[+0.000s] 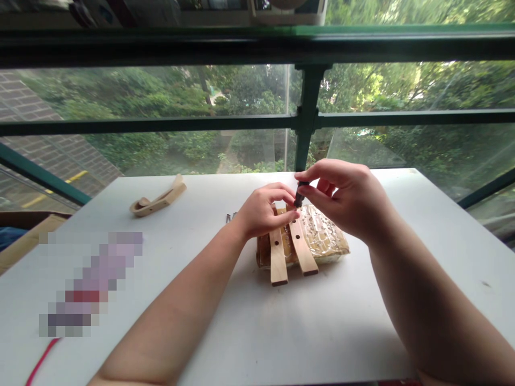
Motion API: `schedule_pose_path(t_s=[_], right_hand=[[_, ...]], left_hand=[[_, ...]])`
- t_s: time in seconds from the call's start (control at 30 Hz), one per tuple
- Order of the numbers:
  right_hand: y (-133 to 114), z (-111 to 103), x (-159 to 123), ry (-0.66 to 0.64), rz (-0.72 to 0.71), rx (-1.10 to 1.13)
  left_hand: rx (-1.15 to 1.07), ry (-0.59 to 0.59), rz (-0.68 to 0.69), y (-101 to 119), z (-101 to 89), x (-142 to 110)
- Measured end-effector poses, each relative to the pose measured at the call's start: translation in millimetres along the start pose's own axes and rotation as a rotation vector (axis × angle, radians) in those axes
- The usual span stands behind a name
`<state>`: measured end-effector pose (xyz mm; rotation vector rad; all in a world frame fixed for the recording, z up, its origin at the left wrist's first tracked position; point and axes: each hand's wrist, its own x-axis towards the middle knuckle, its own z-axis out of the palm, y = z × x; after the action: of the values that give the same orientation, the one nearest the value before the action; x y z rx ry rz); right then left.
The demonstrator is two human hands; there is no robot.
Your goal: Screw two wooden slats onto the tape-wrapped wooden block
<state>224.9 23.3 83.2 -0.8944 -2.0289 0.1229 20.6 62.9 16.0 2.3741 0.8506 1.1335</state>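
Observation:
Two flat wooden slats with holes lie across a plastic-wrapped bundle of wooden parts on the white table. My left hand rests curled on the upper ends of the slats, its fingertips pressing on them. My right hand hovers just above, pinching a small dark tool or screw upright between thumb and fingers, its tip right by my left fingertips.
A curved wooden piece lies at the table's back left. Small dark metal bits sit left of my left hand. A blurred patch covers something at the left. A cardboard box stands past the left edge. Window railings rise behind the table.

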Motion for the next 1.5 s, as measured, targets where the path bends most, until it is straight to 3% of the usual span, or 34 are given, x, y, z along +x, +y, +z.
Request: schedule_pose_path(t_s=[0.7, 1.5], right_hand=[[-6.6, -0.4, -4.9, -0.035, -0.050, -0.035], [-3.7, 8.8, -7.2, -0.068, -0.018, -0.026]], left_hand=[[-0.025, 0.060, 0.101, 5.0, -3.0, 3.0], [-0.021, -0.068, 0.016, 6.7, -8.4, 3.3]])
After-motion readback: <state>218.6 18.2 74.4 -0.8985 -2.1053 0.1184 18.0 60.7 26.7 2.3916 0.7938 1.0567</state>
